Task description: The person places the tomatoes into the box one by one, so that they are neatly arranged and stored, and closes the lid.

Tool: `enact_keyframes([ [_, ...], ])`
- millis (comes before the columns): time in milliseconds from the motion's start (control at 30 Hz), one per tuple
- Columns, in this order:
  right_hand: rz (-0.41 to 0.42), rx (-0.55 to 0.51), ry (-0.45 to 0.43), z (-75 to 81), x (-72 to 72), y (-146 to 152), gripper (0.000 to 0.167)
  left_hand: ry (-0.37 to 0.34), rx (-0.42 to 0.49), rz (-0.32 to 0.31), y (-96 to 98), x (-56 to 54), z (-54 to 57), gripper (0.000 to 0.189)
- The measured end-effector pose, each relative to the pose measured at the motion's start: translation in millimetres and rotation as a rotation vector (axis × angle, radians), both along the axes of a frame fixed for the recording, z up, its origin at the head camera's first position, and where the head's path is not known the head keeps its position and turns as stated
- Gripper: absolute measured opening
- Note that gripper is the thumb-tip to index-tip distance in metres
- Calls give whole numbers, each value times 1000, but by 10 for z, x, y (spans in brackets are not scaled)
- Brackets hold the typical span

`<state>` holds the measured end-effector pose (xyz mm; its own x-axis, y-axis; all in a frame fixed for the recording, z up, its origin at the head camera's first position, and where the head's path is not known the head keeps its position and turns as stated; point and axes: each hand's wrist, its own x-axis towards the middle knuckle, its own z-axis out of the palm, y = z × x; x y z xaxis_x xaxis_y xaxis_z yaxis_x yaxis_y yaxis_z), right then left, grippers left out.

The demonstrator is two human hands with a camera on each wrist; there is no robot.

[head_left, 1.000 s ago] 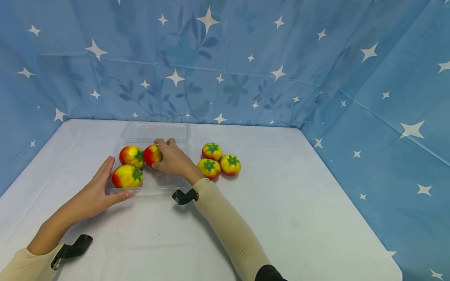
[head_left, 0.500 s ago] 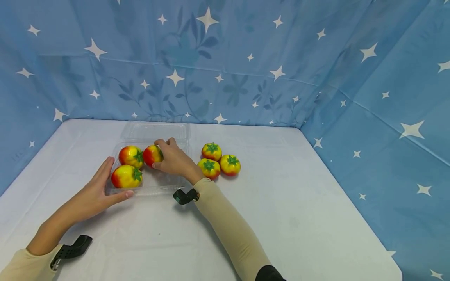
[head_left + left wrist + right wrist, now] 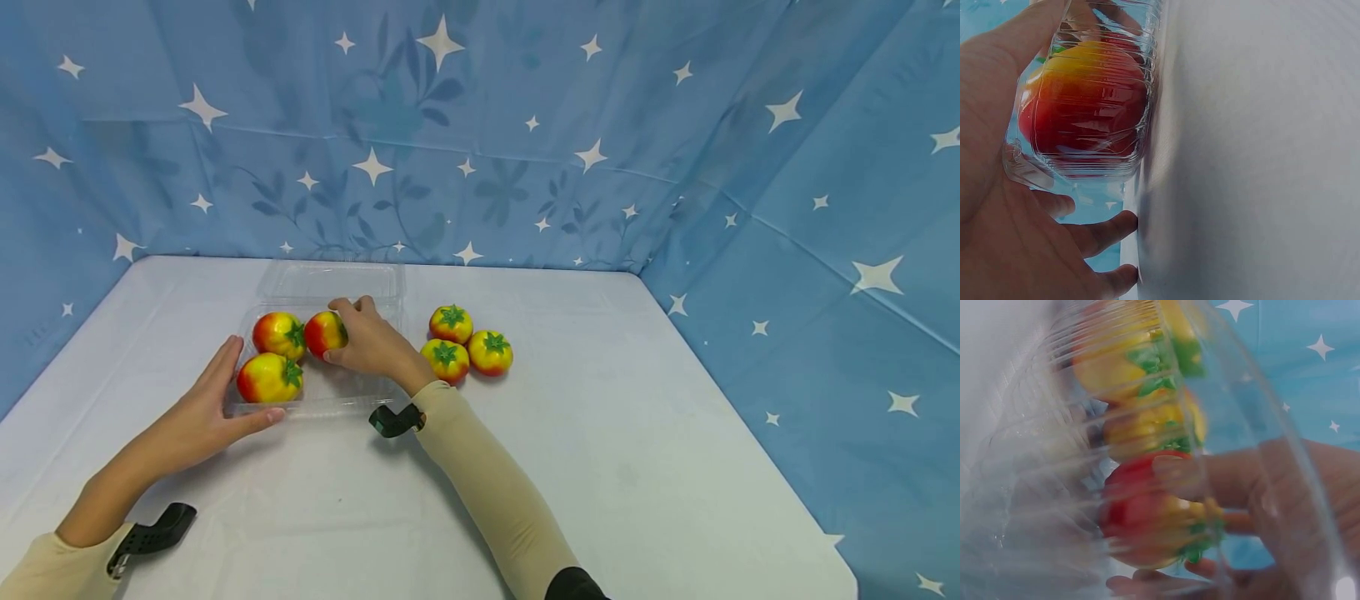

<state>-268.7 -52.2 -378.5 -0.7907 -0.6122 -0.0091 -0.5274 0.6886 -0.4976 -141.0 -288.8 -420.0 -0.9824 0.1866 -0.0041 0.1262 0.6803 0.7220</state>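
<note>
A clear plastic clamshell box (image 3: 322, 407) lies on the table with its lid folded back. Two red-and-yellow toy fruits with green leafy tops, the rear one (image 3: 277, 335) and the front one (image 3: 268, 378), sit in its left side. Between thumb and fingers my right hand (image 3: 371, 340) holds a third toy fruit (image 3: 324, 332) inside the box, beside the rear one; the right wrist view shows this fruit (image 3: 1141, 509) through the clear wall. My left hand (image 3: 198, 421) rests at the box's left front corner, thumb along the front and fingers spread along the side.
Three more toy fruits (image 3: 491, 352) stand in a cluster to the right of the box, close to my right forearm. A white cloth (image 3: 637, 467) covers the table. Blue star-patterned curtain (image 3: 480, 125) hangs behind and at the sides.
Almost nothing differs. Both hands keep their places, and the right hand still holds the toy fruit in the box; the head view has shifted very slightly.
</note>
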Motion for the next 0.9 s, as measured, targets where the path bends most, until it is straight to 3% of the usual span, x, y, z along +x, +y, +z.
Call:
enact_keyframes([
  [433, -45, -28, -18, 53, 0, 69, 75, -8, -14, 8, 1, 4, 10, 127],
  [700, -1, -151, 6, 254, -2, 280, 73, -21, -22, 12, -11, -2, 10, 127],
  [900, -13, -208, 28, 384, -8, 469, 72, -22, -12, 7, -4, -5, 5, 127],
])
